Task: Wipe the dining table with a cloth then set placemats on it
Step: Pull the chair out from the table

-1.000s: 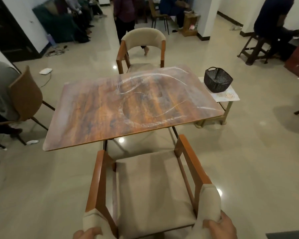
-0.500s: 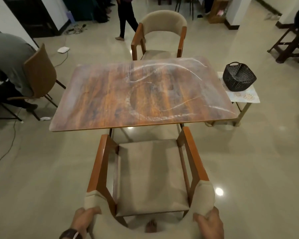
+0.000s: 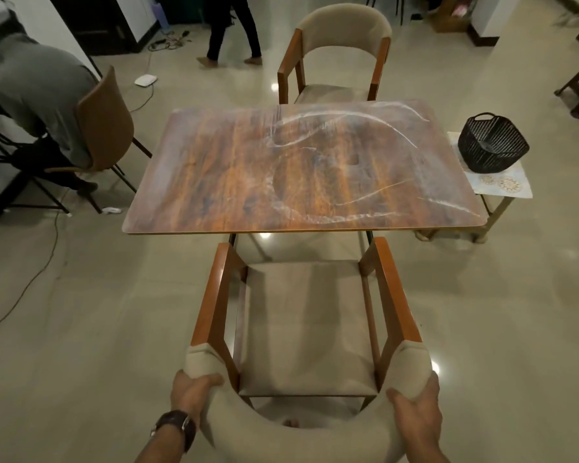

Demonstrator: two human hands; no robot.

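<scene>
My left hand [image 3: 194, 390] and right hand [image 3: 415, 407] grip the near beige-cushioned wooden armchair [image 3: 310, 329]; the streaked brown wood-grain dining table [image 3: 234, 182] looks unwiped, no placemats visible.

We only get one head cam, looking forward and down over the near chair [image 3: 310, 324] at the surface [image 3: 301, 168] beyond.

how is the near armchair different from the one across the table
The near armchair stands pulled back from the dining table, seat fully showing; the far armchair sits close in, its seat partly hidden behind the table edge. The left hand and right hand grip the near one's backrest; nobody touches the far one. Both share orange-brown wooden arms and beige upholstery.
</scene>
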